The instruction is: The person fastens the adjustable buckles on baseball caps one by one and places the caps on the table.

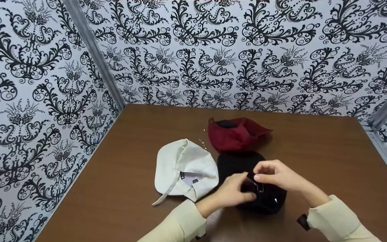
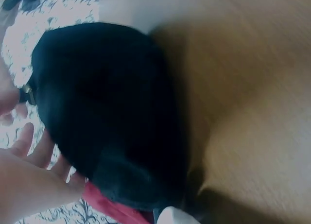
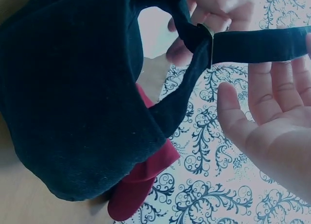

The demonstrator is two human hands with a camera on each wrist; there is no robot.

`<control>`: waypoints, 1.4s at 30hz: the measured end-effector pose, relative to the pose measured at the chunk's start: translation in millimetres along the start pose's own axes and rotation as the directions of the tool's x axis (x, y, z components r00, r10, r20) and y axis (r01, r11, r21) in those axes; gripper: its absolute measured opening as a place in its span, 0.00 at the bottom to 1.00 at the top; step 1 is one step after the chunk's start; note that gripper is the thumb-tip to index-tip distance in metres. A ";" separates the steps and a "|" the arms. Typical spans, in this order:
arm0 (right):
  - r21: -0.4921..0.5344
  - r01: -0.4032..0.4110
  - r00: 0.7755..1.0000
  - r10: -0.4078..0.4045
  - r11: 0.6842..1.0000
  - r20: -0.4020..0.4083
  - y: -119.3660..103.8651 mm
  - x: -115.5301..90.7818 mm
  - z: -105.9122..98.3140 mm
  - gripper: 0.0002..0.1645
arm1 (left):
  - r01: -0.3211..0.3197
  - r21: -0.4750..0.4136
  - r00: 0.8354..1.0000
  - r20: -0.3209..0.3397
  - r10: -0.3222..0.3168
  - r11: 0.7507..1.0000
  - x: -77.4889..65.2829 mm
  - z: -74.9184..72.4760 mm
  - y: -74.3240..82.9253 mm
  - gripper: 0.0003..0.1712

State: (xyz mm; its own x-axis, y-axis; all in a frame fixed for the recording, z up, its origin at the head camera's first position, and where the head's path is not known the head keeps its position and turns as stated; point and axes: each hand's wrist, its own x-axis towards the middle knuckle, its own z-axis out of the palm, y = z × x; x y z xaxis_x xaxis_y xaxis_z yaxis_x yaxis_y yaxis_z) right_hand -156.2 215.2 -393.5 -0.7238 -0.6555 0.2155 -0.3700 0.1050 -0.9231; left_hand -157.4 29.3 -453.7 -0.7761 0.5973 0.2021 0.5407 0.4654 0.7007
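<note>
A black cap (image 1: 237,164) with a back strap and metal buckle (image 3: 209,44) stands on the table, its strap side toward the person. My right hand (image 1: 275,174) pinches the free end of the strap (image 3: 262,45) between thumb and index finger, drawing it out from the buckle; the other fingers lie below it. My left hand (image 1: 230,192) is at the cap's left rear edge, its thumb and fingers apart around the strap area. In the left wrist view its fingers (image 2: 43,148) extend along the cap's edge; whether they press it is hard to tell.
A white cap (image 1: 166,164) lies to the left of the black one, its strap trailing on the brown table (image 1: 113,188). Behind stands a red cap (image 1: 230,137), close to the black cap. Patterned walls (image 1: 207,60) enclose the table's back and sides.
</note>
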 end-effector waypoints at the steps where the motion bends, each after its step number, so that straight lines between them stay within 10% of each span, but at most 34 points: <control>1: -0.005 0.005 1.000 -0.005 1.000 -0.004 0.0 0.1 0.5 0.03 | -0.030 0.065 1.000 0.006 0.029 0.997 -0.5 2.2 0.7 0.22; 8: -0.020 0.034 0.999 -0.034 0.999 -0.037 1.5 0.8 3.7 0.04 | -0.087 0.250 0.993 -0.055 0.104 0.964 -0.2 15.5 3.7 0.16; 18: -0.204 -0.052 0.995 0.034 0.978 -0.089 4.9 -4.7 -1.1 0.01 | -0.108 0.231 0.978 -0.151 0.145 0.967 0.2 16.6 -4.0 0.13; 33: -0.467 -0.245 0.969 0.210 0.849 -0.127 5.7 -6.3 0.5 0.07 | -0.143 0.175 0.957 -0.227 0.181 0.974 -2.8 20.2 -6.0 0.16; 42: -0.465 -0.243 0.970 0.218 0.851 -0.108 8.9 -4.8 2.1 0.06 | -0.171 0.196 0.942 -0.256 0.219 0.966 -2.8 21.9 -7.8 0.16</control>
State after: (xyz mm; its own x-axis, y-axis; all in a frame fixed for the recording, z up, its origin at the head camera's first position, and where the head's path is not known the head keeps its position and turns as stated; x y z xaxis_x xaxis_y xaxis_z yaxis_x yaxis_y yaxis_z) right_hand -154.7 217.7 -403.4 -0.8455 -0.5323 0.0421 -0.4099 0.5965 -0.6901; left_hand -152.4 38.3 -474.7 -0.6955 0.4970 0.5189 0.7185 0.4749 0.5082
